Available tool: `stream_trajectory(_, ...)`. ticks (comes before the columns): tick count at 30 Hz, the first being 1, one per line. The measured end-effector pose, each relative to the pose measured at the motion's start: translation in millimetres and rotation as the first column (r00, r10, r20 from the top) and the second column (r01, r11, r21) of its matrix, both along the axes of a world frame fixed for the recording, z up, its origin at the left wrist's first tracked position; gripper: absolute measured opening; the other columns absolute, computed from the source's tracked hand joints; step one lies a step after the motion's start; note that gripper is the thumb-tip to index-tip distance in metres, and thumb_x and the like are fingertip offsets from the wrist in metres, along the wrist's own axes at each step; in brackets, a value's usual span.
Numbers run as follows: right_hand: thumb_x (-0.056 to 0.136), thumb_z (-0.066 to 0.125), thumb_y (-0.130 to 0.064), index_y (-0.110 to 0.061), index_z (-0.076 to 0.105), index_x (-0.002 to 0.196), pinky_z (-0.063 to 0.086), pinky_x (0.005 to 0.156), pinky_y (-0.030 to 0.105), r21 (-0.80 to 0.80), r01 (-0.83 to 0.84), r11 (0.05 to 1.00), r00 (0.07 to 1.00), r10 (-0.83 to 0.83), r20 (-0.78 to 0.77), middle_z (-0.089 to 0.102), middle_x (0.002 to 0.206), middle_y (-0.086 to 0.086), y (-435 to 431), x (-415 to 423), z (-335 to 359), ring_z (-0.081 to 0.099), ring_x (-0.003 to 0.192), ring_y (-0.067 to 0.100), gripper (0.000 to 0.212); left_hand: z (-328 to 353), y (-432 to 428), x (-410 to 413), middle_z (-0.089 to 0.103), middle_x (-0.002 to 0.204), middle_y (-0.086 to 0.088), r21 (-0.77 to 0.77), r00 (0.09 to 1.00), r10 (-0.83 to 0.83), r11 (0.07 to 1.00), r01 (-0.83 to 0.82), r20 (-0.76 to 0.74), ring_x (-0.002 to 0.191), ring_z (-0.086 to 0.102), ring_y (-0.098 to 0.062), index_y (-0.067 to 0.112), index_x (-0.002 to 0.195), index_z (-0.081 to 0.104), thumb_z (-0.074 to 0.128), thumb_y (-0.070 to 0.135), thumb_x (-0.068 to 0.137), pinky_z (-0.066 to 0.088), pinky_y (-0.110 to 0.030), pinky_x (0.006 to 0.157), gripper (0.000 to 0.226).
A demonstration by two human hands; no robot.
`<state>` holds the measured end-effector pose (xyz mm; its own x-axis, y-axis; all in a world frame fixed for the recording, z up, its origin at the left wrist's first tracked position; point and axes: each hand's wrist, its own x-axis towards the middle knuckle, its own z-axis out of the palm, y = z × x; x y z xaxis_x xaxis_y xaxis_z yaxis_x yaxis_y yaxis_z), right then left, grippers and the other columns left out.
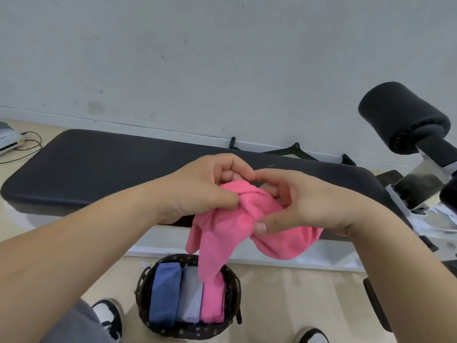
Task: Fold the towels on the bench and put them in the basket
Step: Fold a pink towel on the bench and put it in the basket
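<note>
Over the near edge of the counter [99, 164] and the basket [141, 290] of three folded towels [189, 295], your bunched pink towel [222, 233] hangs, pinched by your left hand [205, 189] and right hand [304, 204]. Folding is barely begun, I judge; next, find two corners and spread it.

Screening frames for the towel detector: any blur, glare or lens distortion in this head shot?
Head view: strong wide-angle bowing, the bench edge and wall base curve; light there is soft and even, no glare; head view is slightly soft overall, the pink towel loses fold detail, smear at right edge below the foam roller.
</note>
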<state>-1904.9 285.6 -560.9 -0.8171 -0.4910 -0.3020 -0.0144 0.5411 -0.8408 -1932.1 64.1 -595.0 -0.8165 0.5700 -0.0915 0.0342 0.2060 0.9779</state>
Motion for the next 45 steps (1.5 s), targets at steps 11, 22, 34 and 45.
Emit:
stream_trajectory(11, 0.082, 0.07, -0.007, -0.01, 0.051, 0.066, 0.034, 0.059, 0.03, 0.044, 0.14, 0.989, 0.955, -0.123, -0.271, 0.046, 0.063, -0.001, -16, 15, -8, 0.041, 0.061, 0.012, 0.025, 11, -5, 18, 0.075, 0.089, -0.005, -0.065, 0.996, 0.086, 0.994, -0.086, -0.002, 0.076, 0.064, -0.009, 0.013, 0.102, 0.075, 0.072, 0.025, 0.093, 0.048, -0.019, 0.066, 0.015)
stream_trajectory(22, 0.081, 0.059, -0.014, -0.018, 0.036, 0.064, 0.032, 0.046, 0.017, 0.148, 0.33, 0.932, 0.825, -0.209, -0.525, 0.039, 0.049, -0.014, -16, 29, 4, 0.035, 0.048, 0.005, 0.029, 10, 5, 26, 0.071, 0.089, -0.003, -0.094, 0.941, -0.058, 0.991, 0.095, 0.332, 0.079, 0.067, -0.023, 0.007, 0.101, 0.07, 0.071, 0.036, 0.086, 0.053, -0.033, 0.071, 0.032)
stream_trajectory(34, 0.074, 0.088, -0.016, -0.007, 0.05, 0.071, 0.041, 0.066, 0.039, 0.158, 0.003, 0.987, 0.993, 0.016, -0.117, 0.051, 0.07, 0.002, -5, 53, -9, 0.048, 0.068, 0.016, 0.039, 10, 2, 29, 0.057, 0.066, -0.002, -0.114, 0.997, -0.064, 0.991, 0.068, 0.04, 0.066, 0.054, -0.014, 0.021, 0.065, 0.061, 0.072, 0.006, 0.064, 0.044, -0.026, 0.066, 0.019)
stream_trajectory(45, 0.075, 0.075, 0.0, -0.013, 0.057, 0.093, 0.049, 0.064, 0.029, -0.582, 0.287, 0.761, 0.957, -0.252, 0.143, 0.06, 0.078, 0.008, 2, 36, -16, 0.059, 0.068, 0.02, 0.029, 16, 6, 36, 0.065, 0.071, 0.001, 0.121, 0.996, 0.033, 0.992, -0.024, -0.078, 0.064, 0.058, -0.012, 0.022, 0.078, 0.069, 0.08, 0.009, 0.067, 0.047, -0.023, 0.058, 0.02)
